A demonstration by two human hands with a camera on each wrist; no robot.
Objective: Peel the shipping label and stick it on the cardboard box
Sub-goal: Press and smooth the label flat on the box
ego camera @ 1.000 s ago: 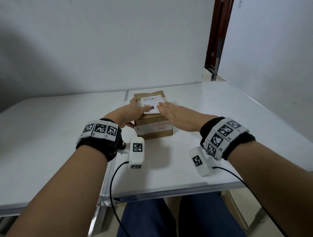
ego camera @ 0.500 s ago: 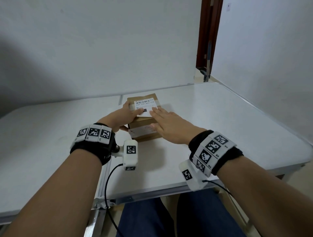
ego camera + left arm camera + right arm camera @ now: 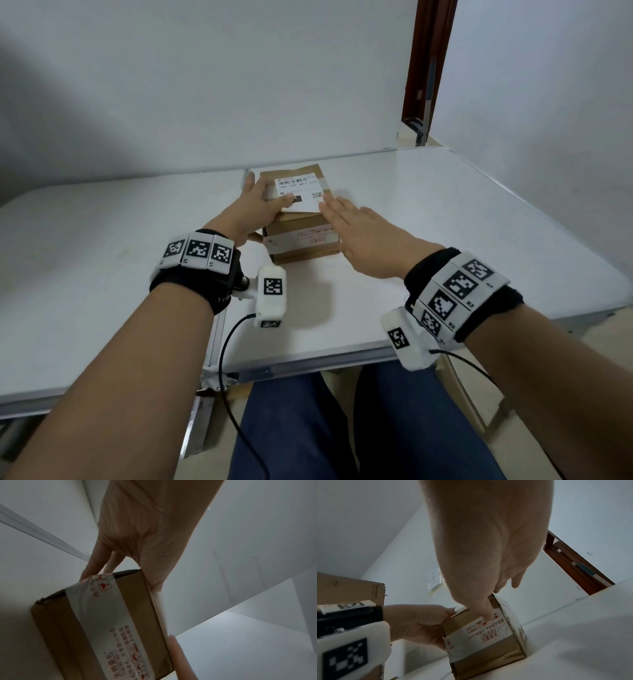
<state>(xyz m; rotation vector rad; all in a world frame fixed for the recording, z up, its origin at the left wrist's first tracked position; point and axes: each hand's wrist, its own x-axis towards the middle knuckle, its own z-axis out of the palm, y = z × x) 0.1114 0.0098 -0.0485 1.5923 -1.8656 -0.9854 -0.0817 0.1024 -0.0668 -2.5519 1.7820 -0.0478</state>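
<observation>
A small brown cardboard box (image 3: 301, 248) with printed white tape stands on the white table (image 3: 445, 222). The white shipping label (image 3: 301, 190) with a barcode lies flat on its top. My left hand (image 3: 253, 212) grips the box's left side, thumb on the label's near left part. My right hand (image 3: 356, 233) is flat with straight fingers, its fingertips at the label's near right corner. In the right wrist view the right hand (image 3: 479, 547) has its thumb against the taped front of the box (image 3: 488, 651), and the left hand (image 3: 419, 622) clasps the side. The left wrist view shows the left hand (image 3: 145, 534) over the box (image 3: 133, 588).
A metal seam (image 3: 219, 325) runs between two table halves just left of the box. White walls close off the back and right, with a dark wooden door frame (image 3: 428, 68) at the far right. Another piece of cardboard (image 3: 351, 588) shows at the left of the right wrist view.
My right hand has slid back off the middle of the label toward its near right corner. The left hand has kept its grip on the box.
</observation>
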